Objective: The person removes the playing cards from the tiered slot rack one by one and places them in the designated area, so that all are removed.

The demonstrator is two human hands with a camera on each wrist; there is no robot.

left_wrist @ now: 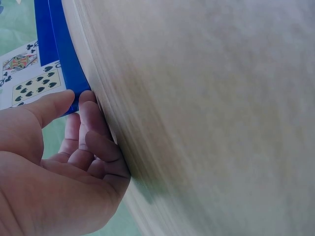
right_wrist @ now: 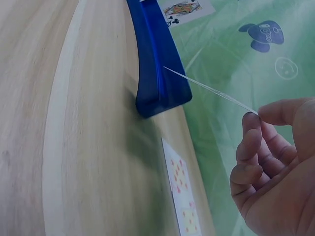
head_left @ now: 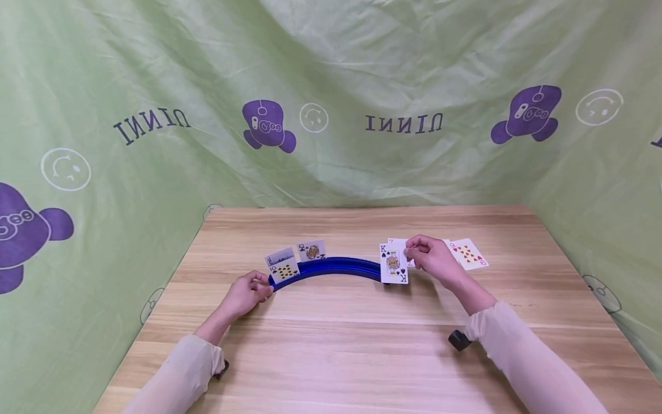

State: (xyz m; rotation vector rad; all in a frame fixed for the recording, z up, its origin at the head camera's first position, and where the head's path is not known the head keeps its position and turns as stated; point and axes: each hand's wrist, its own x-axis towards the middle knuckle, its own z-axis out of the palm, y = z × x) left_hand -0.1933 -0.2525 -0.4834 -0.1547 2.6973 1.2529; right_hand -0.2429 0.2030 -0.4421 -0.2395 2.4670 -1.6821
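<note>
A curved blue card holder [head_left: 341, 265] lies on the table. My left hand [head_left: 247, 293] pinches its left end between thumb and index finger, with the other fingers curled below in the left wrist view. Upright in that end stands a ten of spades [head_left: 285, 272], partly covering another card [head_left: 280, 257]. A queen of clubs [head_left: 312, 251] stands in the holder a little to the right. My right hand [head_left: 434, 261] pinches a king of spades [head_left: 394, 264] by its edge at the holder's right end. Edge-on in the right wrist view, the king [right_wrist: 211, 90] overlaps the holder's groove [right_wrist: 160, 64].
Behind the right hand lie a red nine [head_left: 468, 253] and a red seven [head_left: 398, 241], which the hand and king partly hide. The wooden table [head_left: 336, 345] reaches back to a green printed curtain [head_left: 331, 172], which also hangs at both sides.
</note>
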